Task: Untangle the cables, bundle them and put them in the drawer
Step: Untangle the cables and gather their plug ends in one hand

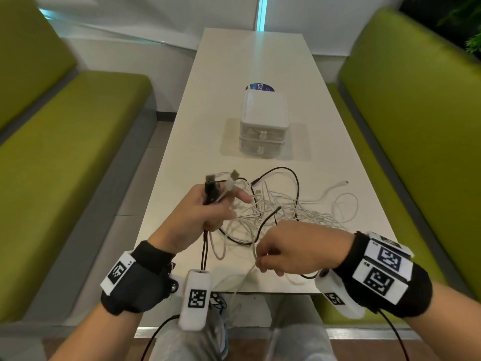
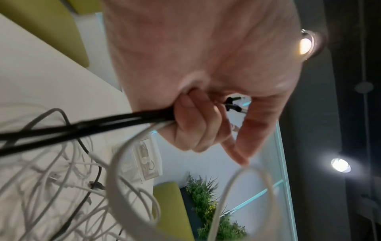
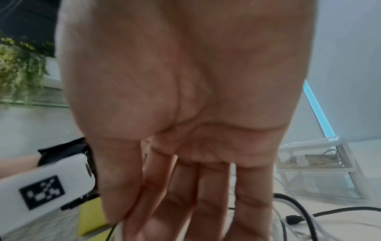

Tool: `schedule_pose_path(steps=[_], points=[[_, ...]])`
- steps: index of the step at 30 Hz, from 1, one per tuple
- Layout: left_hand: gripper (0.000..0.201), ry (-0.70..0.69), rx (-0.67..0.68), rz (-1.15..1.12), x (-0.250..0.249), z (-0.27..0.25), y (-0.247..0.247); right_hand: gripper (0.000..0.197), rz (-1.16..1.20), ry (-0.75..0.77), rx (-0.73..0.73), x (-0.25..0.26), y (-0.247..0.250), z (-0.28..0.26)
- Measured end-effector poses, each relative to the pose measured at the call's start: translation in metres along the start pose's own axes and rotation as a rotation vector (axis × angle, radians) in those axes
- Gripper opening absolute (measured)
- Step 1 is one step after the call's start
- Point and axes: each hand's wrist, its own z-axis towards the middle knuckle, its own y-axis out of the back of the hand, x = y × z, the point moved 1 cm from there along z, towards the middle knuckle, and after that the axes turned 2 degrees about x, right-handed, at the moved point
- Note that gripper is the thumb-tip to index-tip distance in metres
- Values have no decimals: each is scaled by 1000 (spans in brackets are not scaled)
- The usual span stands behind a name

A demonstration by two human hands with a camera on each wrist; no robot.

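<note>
Cables tangled, left hand gripping plugs

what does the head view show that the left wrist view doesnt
Only the head view shows the right hand pinching a white cable near the table's front edge, both drawers shut on the drawer unit, and several plug ends sticking up out of the left hand.

Only the left wrist view shows the left hand's fingers curled round the black cable from the palm side, plus ceiling lights and a plant.

Both show the left hand gripping black and white cables, the tangled pile on the table, and the drawer unit.
</note>
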Motion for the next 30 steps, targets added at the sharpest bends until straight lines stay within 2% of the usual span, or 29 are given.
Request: schedule_pose_path(steps=[2, 4, 5, 6, 10, 12, 19, 21, 26, 30], points=[[14, 8, -114, -122, 2, 4, 5, 23, -27, -31, 123, -4, -3, 0], [23, 22, -196, -196, 2, 9, 7, 21, -40, -81, 210, -6, -3, 2], [29, 29, -219, -225, 2, 10, 8, 20, -63, -117, 187, -7, 0, 4], [33, 33, -235, -248, 3, 11, 8, 20, -91, -154, 108, -8, 5, 8], [46, 29, -258, -264, 8, 11, 9, 22, -100, -182, -413, -8, 30, 29], [49, 15, -269, -248, 11, 9, 12, 22, -57, -162, -581, -6, 42, 42], [48, 3, -331, -230, 17, 6, 29, 23, -73, -97, -792, -3, 47, 93], [47, 3, -337, -220, 19, 5, 33, 23, -22, -161, -749, -8, 51, 102], [45, 11, -346, -220, 25, 5, 38, 18, -81, -339, -352, -25, 44, 108], [45, 22, -340, -232, 30, 3, 38, 27, -159, -383, -313, -32, 33, 113]])
